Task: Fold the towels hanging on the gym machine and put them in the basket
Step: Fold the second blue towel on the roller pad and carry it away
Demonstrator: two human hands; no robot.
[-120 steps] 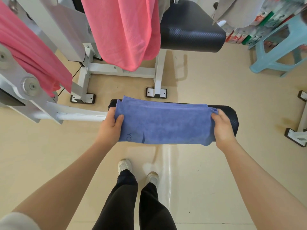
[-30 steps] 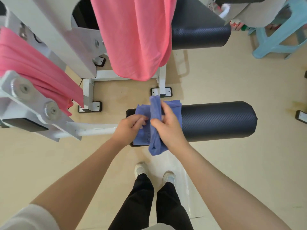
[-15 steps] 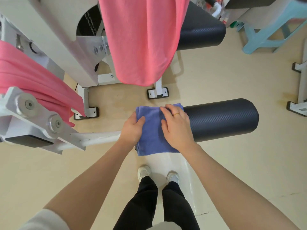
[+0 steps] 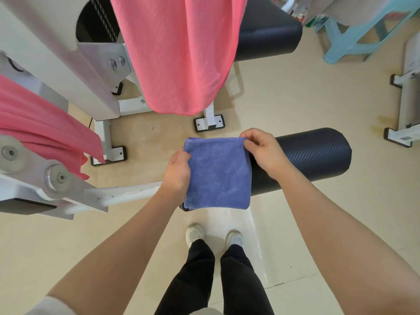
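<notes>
Right hand: thumb and forefinger pinch the far right corner of the blue towel, remaining fingers loosely curled above the edge. Judged purpose: to square that corner and line up the stacked layers.

Left hand: grips the towel's left edge, thumb on top, fingers hidden underneath. Judged purpose: to steady the bundle and keep it from sliding off the curved support.

Blue towel: folded to a compact, near-square packet of several layers, draped over the left end of the lower foam roller. It lies between the two hands, the near edge hanging free below the roller, the far edge level with the right-hand pinch. The roller appears to serve as a folding surface at working height.

Lower foam roller: black, textured, horizontal, carried on a white machine arm that runs off to the left.

Pink towel, centre: hangs unfolded from the gym machine, well apart from the hands, beyond the blue towel.

Pink towel, left: draped and bunched over the machine's left side, also unfolded.

Upper foam roller: black, partly behind the centre pink towel.

Basket: not in view.

Other items: pale blue plastic stool, upper right; the person's white shoes on the beige floor, directly below the towel.

Status, as judged: one towel nearly folded, not yet deposited; two pink towels outstanding.
</notes>
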